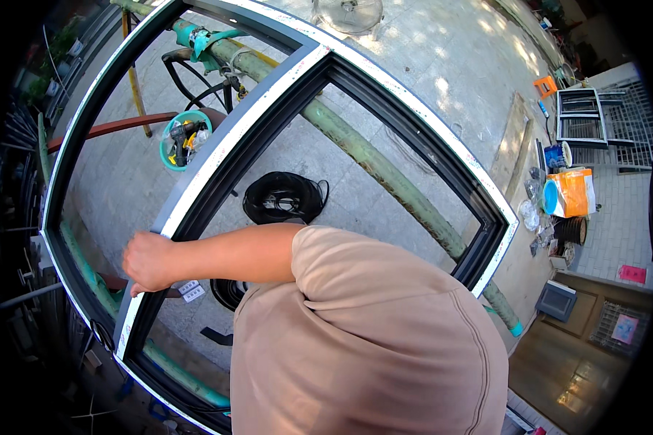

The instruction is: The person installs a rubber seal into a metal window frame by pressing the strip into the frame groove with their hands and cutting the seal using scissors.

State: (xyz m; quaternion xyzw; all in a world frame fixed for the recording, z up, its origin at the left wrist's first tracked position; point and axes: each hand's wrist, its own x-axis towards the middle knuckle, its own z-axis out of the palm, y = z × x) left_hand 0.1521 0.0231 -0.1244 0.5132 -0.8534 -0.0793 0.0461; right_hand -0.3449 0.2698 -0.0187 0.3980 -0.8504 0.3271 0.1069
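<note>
My right arm, in a beige sleeve, reaches across to the left. My right hand [149, 262] is closed over the dividing bar of a large window frame [218, 145], its back toward me and its fingers curled. What lies under the fingers is hidden. White speckled film covers the frame's face, and its inner edges are black. It rests on green round pipes [384, 170] that show through its openings. Below the larger opening, a coil of black strip [286, 197] lies on the paving. My left hand is not in view.
A turquoise bucket [164, 148] with a drill stands beyond the dividing bar. Small white boxes [191, 291] sit under the frame near my hand. At the far right are an orange-white bag [575, 192] and a smaller window frame [582, 116]. A fan [350, 13] stands at the back.
</note>
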